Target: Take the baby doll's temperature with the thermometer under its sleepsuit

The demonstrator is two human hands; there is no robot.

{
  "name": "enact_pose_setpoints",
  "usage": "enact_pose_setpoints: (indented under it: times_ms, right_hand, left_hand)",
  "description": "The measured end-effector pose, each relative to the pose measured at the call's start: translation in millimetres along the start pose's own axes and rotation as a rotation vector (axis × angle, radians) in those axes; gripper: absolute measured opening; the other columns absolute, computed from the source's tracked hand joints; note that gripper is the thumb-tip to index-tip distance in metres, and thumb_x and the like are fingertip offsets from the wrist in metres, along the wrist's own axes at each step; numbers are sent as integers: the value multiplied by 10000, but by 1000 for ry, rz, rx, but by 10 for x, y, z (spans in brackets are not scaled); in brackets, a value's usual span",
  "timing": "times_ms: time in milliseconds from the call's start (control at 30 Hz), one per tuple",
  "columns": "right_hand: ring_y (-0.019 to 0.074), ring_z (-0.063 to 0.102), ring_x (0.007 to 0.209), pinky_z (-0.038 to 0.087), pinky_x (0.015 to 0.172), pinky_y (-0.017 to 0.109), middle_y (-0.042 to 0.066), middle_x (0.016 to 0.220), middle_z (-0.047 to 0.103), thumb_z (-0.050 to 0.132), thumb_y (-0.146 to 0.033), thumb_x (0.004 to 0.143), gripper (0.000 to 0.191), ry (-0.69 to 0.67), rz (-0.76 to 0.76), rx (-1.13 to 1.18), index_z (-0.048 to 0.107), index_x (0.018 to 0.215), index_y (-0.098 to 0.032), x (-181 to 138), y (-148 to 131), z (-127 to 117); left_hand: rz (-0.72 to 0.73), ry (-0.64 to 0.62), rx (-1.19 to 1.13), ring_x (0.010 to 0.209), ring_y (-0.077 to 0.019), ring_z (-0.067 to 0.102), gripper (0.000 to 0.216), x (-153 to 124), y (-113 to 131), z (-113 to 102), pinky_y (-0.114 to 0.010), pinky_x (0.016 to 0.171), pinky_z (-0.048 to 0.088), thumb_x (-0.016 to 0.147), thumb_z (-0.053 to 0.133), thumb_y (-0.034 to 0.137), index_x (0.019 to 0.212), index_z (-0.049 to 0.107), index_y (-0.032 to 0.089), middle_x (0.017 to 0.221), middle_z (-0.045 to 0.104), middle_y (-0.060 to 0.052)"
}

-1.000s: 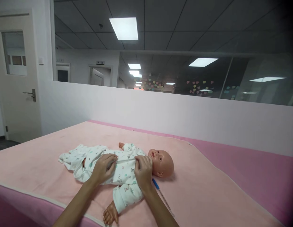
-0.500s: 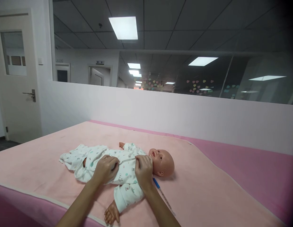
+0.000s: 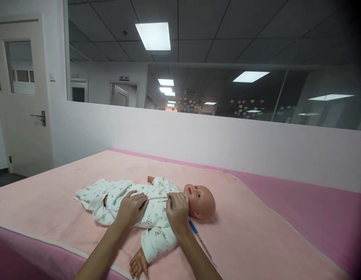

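Note:
A baby doll (image 3: 201, 200) lies on its back on a pink blanket (image 3: 250, 229), head to the right. It wears a white printed romper (image 3: 151, 212). My left hand (image 3: 130, 210) rests on the doll's belly, fingers curled onto the cloth. My right hand (image 3: 177, 212) is closed on the romper at the chest, just below the chin. One bare doll hand (image 3: 138, 266) sticks out of the near sleeve toward me. A thin blue-tipped stick, perhaps a thermometer (image 3: 200, 241), lies on the blanket beside my right wrist.
The blanket covers a wide darker pink bed (image 3: 314, 210) against a low white wall (image 3: 227, 144) with glass above. A white door (image 3: 21, 101) stands at the far left.
My left hand has flattened a little on the romper and both hands have shifted slightly right. The doll has not moved.

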State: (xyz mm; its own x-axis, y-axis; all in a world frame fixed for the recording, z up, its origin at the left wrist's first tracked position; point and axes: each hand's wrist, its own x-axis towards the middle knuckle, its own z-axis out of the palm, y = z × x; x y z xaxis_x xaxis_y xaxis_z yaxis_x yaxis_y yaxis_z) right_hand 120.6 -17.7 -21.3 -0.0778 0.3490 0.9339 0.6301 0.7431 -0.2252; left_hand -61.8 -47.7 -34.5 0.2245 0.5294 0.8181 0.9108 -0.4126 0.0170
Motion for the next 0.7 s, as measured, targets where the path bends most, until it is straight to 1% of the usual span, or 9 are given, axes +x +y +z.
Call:
enact_pose_setpoints:
  times_ms: [133, 267, 333, 400, 467, 500, 567, 633, 700]
  right_hand:
    - [156, 506, 697, 354, 753, 330, 7, 701, 599, 440, -89, 768, 155, 5, -6, -7, 559, 754, -187, -1, -3, -2]
    - [156, 513, 694, 363, 751, 327, 7, 697, 599, 440, -85, 762, 155, 16, -10, -6, 554, 747, -189, -2, -11, -3]
    - [158, 514, 703, 366, 748, 326, 9, 700, 599, 441, -89, 762, 151, 9, -6, -2, 553, 744, -189, -2, -12, -2]
    - [161, 516, 714, 369, 748, 326, 12, 701, 596, 441, -94, 761, 148, 7, -5, -1, 555, 745, -189, -3, -8, -1]
    - [164, 514, 714, 372, 745, 329, 15, 701, 592, 440, -95, 758, 150, 16, -4, 3, 557, 750, -188, -6, 1, 0]
    - [165, 513, 712, 373, 743, 331, 16, 703, 590, 438, -94, 756, 152, 23, 1, 8, 557, 753, -188, -8, 8, 0]
    - [168, 510, 718, 378, 741, 334, 20, 716, 588, 432, -91, 753, 158, 26, 20, 20, 558, 763, -186, -14, 20, 1]
    - [171, 509, 730, 381, 740, 337, 24, 731, 586, 423, -88, 752, 169, 15, 44, 33, 560, 779, -184, -21, 30, 1]
    - [175, 506, 730, 384, 730, 339, 28, 732, 584, 412, -86, 754, 182, 12, 54, 43, 563, 788, -182, -28, 33, 0]
  left_hand:
    - [-4, 4, 34, 736, -159, 608, 190, 17, 27, 14, -375, 852, 410, 846, 417, 183, 793, 598, 205, 779, 663, -17]
    - [-46, -83, 140, 693, -187, 544, 204, 27, 41, 32, -351, 700, 431, 868, 354, 208, 758, 521, 169, 721, 566, -51]
    - [-63, -123, 154, 696, -196, 525, 210, 10, 22, 60, -344, 656, 428, 874, 323, 208, 756, 493, 167, 722, 531, -56]
    - [-81, -123, 94, 718, -197, 522, 176, -2, 3, 74, -348, 661, 438, 871, 317, 198, 800, 475, 167, 761, 522, -61]
    - [-90, -58, -18, 827, -211, 529, 136, 26, 30, 23, -372, 723, 456, 857, 347, 201, 932, 453, 159, 905, 527, -93]
    - [-90, -11, -84, 918, -226, 519, 190, 66, 80, -41, -390, 777, 457, 848, 373, 210, 1023, 421, 154, 1010, 508, -116]
    - [-74, 68, -213, 1109, -263, 437, 374, 195, 266, -261, -436, 900, 422, 826, 443, 255, 1172, 334, 166, 1185, 430, -144]
    - [-126, 125, -362, 1172, -256, 400, 473, 353, 536, -578, -433, 954, 409, 826, 470, 293, 1249, 278, 199, 1236, 404, -127]
    - [-171, 187, -499, 1178, -257, 412, 528, 468, 794, -911, -426, 936, 445, 835, 463, 358, 1299, 240, 243, 1268, 398, -103]
